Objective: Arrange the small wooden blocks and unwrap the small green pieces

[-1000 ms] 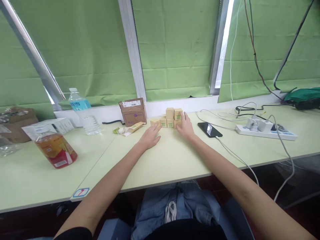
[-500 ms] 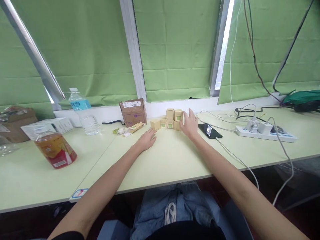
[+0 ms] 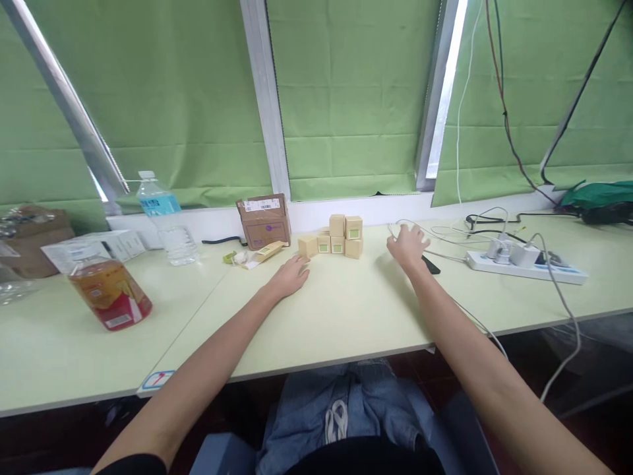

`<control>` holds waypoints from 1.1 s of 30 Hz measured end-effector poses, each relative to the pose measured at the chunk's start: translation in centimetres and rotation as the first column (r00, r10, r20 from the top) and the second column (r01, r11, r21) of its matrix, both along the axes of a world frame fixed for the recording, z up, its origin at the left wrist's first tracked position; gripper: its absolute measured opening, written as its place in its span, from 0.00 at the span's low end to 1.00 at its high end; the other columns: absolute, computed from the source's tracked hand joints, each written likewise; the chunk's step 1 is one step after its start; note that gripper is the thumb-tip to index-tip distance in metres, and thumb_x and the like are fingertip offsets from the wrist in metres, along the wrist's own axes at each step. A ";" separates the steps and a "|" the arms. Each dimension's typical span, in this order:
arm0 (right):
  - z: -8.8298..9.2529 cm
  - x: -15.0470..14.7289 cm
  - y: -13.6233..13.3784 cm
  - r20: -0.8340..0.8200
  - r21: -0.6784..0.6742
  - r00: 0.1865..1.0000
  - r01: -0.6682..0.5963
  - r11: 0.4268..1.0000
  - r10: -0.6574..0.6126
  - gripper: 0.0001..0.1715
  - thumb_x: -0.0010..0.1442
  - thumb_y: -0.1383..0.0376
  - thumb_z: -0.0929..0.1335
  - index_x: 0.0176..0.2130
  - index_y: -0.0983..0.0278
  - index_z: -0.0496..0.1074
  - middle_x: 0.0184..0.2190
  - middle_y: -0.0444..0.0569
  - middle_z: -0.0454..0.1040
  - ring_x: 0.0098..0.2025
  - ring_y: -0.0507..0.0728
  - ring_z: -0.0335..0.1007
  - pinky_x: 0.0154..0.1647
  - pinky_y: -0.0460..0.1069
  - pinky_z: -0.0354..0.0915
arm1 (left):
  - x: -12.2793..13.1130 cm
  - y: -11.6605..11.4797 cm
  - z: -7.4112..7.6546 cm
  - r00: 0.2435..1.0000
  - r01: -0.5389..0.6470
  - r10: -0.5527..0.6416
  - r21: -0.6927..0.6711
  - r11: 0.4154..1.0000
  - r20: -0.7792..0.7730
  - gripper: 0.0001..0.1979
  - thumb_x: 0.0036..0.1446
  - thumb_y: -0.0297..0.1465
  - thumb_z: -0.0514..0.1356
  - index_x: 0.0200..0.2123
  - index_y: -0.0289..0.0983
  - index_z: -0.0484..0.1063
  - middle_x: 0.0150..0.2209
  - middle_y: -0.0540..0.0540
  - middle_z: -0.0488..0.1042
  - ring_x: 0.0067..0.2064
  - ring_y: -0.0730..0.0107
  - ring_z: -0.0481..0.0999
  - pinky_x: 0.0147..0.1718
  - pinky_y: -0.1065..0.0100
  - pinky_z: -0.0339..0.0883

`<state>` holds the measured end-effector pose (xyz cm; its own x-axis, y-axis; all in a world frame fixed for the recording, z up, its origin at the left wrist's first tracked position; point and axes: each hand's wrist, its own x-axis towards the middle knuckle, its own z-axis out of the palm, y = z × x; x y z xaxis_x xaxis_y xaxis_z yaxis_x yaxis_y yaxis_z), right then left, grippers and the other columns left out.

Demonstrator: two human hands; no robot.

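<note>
Several small tan cardboard boxes with green labels (image 3: 337,237) stand in a stacked cluster near the far edge of the pale green table (image 3: 336,310). My left hand (image 3: 291,276) lies flat on the table just in front of the leftmost box, fingers spread, holding nothing. My right hand (image 3: 408,244) hovers to the right of the boxes, over a black phone (image 3: 431,265) that it mostly hides. Its fingers are spread and somewhat smeared by motion.
A brown shipping carton (image 3: 264,220), a water bottle (image 3: 163,221), a tea bottle lying on its side (image 3: 109,297) and small packets (image 3: 257,255) lie to the left. A white power strip (image 3: 527,262) with chargers and cables sits at the right. Green blinds cover the windows.
My right hand has left the right side of the boxes and moved right, over the phone. My left hand has drawn back slightly from the leftmost box.
</note>
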<state>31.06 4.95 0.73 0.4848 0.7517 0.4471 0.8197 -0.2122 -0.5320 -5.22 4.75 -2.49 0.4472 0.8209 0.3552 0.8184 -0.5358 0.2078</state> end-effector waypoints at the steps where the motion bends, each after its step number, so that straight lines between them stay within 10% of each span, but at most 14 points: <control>1: -0.2 -0.6 0.1 0.036 0.112 0.993 -0.115 0.987 0.111 0.33 0.69 0.59 0.63 0.67 0.70 0.66 0.68 0.73 0.63 0.70 0.76 0.59 0.66 0.75 0.59 | 0.0 -0.1 0.0 1.000 -0.003 0.003 -0.004 1.000 -0.002 0.25 0.69 0.37 0.52 0.64 0.35 0.72 0.66 0.33 0.71 0.68 0.46 0.70 0.70 0.48 0.62; 8: -1.0 -5.6 0.7 0.395 0.307 0.815 -0.551 0.776 0.423 0.44 0.69 0.54 0.63 0.77 0.62 0.51 0.79 0.63 0.42 0.77 0.74 0.46 0.70 0.70 0.58 | -0.3 0.1 -0.1 1.000 0.019 -0.019 0.002 1.000 -0.004 0.25 0.70 0.38 0.51 0.64 0.34 0.72 0.65 0.32 0.71 0.67 0.46 0.71 0.70 0.47 0.62; 15: -1.4 -7.1 0.7 0.492 0.094 0.709 -0.621 0.778 0.506 0.49 0.67 0.58 0.62 0.80 0.63 0.42 0.80 0.58 0.42 0.81 0.71 0.36 0.72 0.74 0.52 | -0.4 0.5 -0.3 1.000 0.025 -0.025 -0.001 1.000 -0.006 0.26 0.70 0.38 0.51 0.64 0.34 0.71 0.64 0.33 0.72 0.65 0.46 0.72 0.68 0.47 0.63; 25: -0.8 -7.2 1.1 0.493 0.105 0.756 -0.543 0.833 0.431 0.49 0.66 0.60 0.62 0.79 0.65 0.43 0.80 0.60 0.44 0.80 0.70 0.35 0.73 0.76 0.46 | -0.5 0.6 -0.4 0.999 0.038 -0.038 0.006 0.999 0.012 0.25 0.69 0.39 0.51 0.62 0.34 0.73 0.63 0.33 0.73 0.65 0.47 0.73 0.68 0.46 0.64; 33: -0.2 -7.5 0.8 0.514 0.219 0.772 -0.540 0.812 0.375 0.35 0.69 0.63 0.61 0.71 0.69 0.61 0.64 0.67 0.67 0.68 0.69 0.59 0.68 0.64 0.57 | -0.3 0.0 0.2 1.000 0.021 -0.021 -0.017 1.000 0.012 0.25 0.69 0.40 0.51 0.62 0.35 0.74 0.63 0.33 0.74 0.65 0.47 0.73 0.68 0.47 0.63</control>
